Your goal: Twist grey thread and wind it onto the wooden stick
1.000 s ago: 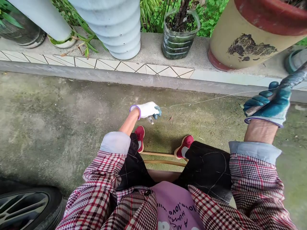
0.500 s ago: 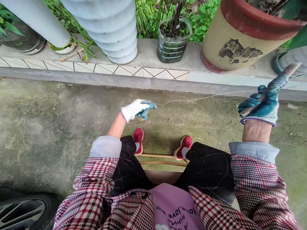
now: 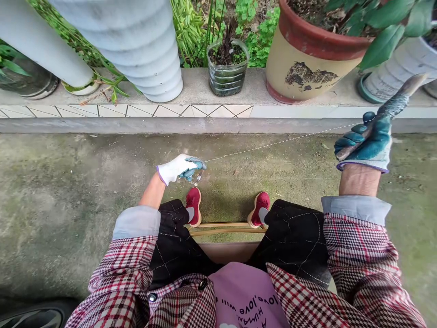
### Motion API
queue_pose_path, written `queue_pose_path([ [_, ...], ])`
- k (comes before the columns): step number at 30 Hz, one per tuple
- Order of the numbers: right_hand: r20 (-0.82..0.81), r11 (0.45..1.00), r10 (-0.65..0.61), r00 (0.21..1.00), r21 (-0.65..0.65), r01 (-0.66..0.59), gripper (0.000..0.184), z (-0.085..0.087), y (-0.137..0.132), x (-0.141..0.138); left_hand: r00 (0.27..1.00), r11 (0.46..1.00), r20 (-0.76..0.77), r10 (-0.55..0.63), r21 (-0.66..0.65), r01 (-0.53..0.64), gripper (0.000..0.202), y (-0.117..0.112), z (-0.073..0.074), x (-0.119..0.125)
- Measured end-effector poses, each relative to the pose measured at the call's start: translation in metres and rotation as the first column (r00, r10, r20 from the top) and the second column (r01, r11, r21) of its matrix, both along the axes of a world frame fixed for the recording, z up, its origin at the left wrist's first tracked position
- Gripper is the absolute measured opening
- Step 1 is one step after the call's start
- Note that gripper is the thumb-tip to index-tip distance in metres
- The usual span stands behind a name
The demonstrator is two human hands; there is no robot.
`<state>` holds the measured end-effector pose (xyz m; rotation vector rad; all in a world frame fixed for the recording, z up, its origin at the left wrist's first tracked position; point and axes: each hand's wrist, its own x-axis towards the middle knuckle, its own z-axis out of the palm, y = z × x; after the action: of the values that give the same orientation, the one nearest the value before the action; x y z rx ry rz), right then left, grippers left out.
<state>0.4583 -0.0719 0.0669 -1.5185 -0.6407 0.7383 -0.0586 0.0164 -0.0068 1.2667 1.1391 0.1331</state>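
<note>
A thin pale line (image 3: 273,144) runs nearly straight between my two gloved hands. My left hand (image 3: 182,168), in a white glove with blue-green coated fingers, pinches one end of it; a small loose tangle hangs below the fingertips. My right hand (image 3: 367,141), in a matching glove, is closed around a brown stick (image 3: 415,84). The stick slants up to the right, and its part above the fist is wrapped in something grey and shiny, perhaps wound line. The line meets the right hand near the thumb and forefinger.
A concrete ledge (image 3: 194,84) crosses ahead, bearing a ribbed white pot (image 3: 153,54), a cut plastic bottle planter (image 3: 227,77) and a beige pot with a red rim (image 3: 307,64). Leaves overhang at right. A car wheel (image 3: 34,316) is at lower left. My red shoes (image 3: 193,205) rest on the concrete floor.
The line, slack and wavy before, is now pulled nearly straight. My left hand has moved left and slightly down. The view has shifted, showing more of the pots on the right.
</note>
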Motion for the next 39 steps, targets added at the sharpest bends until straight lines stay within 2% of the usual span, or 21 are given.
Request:
queue_pose_path([
  [2,-0.125,1.0,0.016,0.992,0.024,-0.013,0.033,0.007,-0.009,-0.002,0.999,0.999,-0.031,-0.042,-0.026,0.041,0.034,-0.005,-0.008,0.004],
  [4,-0.441,0.987,-0.059,0.896,0.111,0.119,0.027,0.015,-0.012,-0.005,0.992,0.993,-0.065,-0.104,-0.055,0.101,0.03,-0.009,-0.014,0.009],
  [5,-0.643,0.961,-0.084,0.761,0.149,0.231,0.025,0.019,-0.011,-0.007,0.987,0.989,-0.083,-0.135,-0.067,0.13,0.03,-0.011,-0.016,0.013],
  [6,-0.826,0.919,-0.064,0.56,0.17,0.356,0.024,0.022,-0.008,-0.009,0.982,0.984,-0.091,-0.165,-0.077,0.158,0.03,-0.013,-0.016,0.016],
  [8,-0.994,0.809,0.102,0.043,0.108,0.578,0.022,0.025,0.001,-0.012,0.966,0.97,-0.108,-0.233,-0.098,0.223,0.031,-0.018,-0.016,0.025],
  [9,-0.961,0.742,0.268,-0.072,0.158,0.652,0.024,0.026,0.005,-0.014,0.95,0.959,-0.142,-0.28,-0.088,0.269,0.031,-0.02,-0.016,0.029],
  [10,-0.935,0.763,0.333,-0.124,0.19,0.618,0.021,0.027,0.009,-0.018,0.922,0.944,-0.201,-0.331,-0.07,0.323,0.029,-0.023,-0.016,0.034],
  [11,-0.944,0.805,0.33,-0.006,0.278,0.524,0.017,0.028,0.01,-0.023,0.88,0.923,-0.291,-0.375,-0.03,0.383,0.028,-0.025,-0.018,0.039],
  [13,-0.842,0.876,0.35,0.409,0.449,0.174,0.015,0.031,0.01,-0.04,0.792,0.88,-0.454,-0.408,0.036,0.474,0.027,-0.029,-0.024,0.048],
  [15,-0.629,0.927,0.349,0.695,0.339,-0.158,0.018,0.038,0.005,-0.066,0.761,0.865,-0.517,-0.393,0.073,0.497,0.036,-0.03,-0.032,0.058],
  [16,-0.52,0.931,0.358,0.776,0.259,-0.256,0.018,0.041,0.003,-0.081,0.761,0.862,-0.53,-0.375,0.102,0.496,0.042,-0.028,-0.035,0.063],
  [18,-0.403,0.907,0.419,0.814,0.218,-0.359,0.027,0.044,0.0,-0.11,0.778,0.845,-0.546,-0.311,0.216,0.49,0.053,-0.023,-0.035,0.074],
  [19,-0.36,0.899,0.437,0.824,0.175,-0.401,0.03,0.044,0.0,-0.123,0.809,0.804,-0.536,-0.243,0.356,0.477,0.054,-0.02,-0.032,0.08],
  [21,-0.296,0.885,0.463,0.836,0.104,-0.453,0.035,0.039,0.001,-0.143,0.916,0.762,-0.384,-0.113,0.558,0.328,0.053,-0.014,-0.021,0.095],
  [22,-0.279,0.878,0.474,0.835,0.08,-0.472,0.036,0.035,0.003,-0.151,0.967,0.785,-0.242,-0.075,0.584,0.207,0.051,-0.012,-0.015,0.104],
  [23,-0.268,0.873,0.482,0.834,0.063,-0.484,0.037,0.031,0.004,-0.157,0.996,0.825,-0.061,-0.058,0.558,0.082,0.048,-0.012,-0.008,0.112],
  [25,-0.265,0.862,0.497,0.826,0.038,-0.506,0.04,0.021,0.008,-0.167,0.967,0.907,0.249,-0.051,0.417,-0.059,0.042,-0.016,0.004,0.13],
  [27,-0.284,0.848,0.514,0.81,0.022,-0.53,0.044,0.012,0.012,-0.176,0.905,0.964,0.426,-0.02,0.247,-0.095,0.037,-0.022,0.012,0.144],
  [29,-0.302,0.834,0.528,0.794,0.01,-0.551,0.047,0.004,0.016,-0.186,0.858,0.994,0.511,0.046,0.061,-0.09,0.032,-0.029,0.015,0.153],
  [32,-0.297,0.826,0.537,0.79,-0.008,-0.564,0.05,-0.005,0.023,-0.199,0.853,0.991,0.505,0.129,-0.097,-0.093,0.028,-0.032,0.019,0.153],
  [39,-0.195,0.835,0.517,0.833,-0.097,-0.541,0.046,-0.024,0.039,-0.202,0.936,0.985,0.311,0.167,-0.089,-0.146,0.014,-0.025,0.032,0.137],
])
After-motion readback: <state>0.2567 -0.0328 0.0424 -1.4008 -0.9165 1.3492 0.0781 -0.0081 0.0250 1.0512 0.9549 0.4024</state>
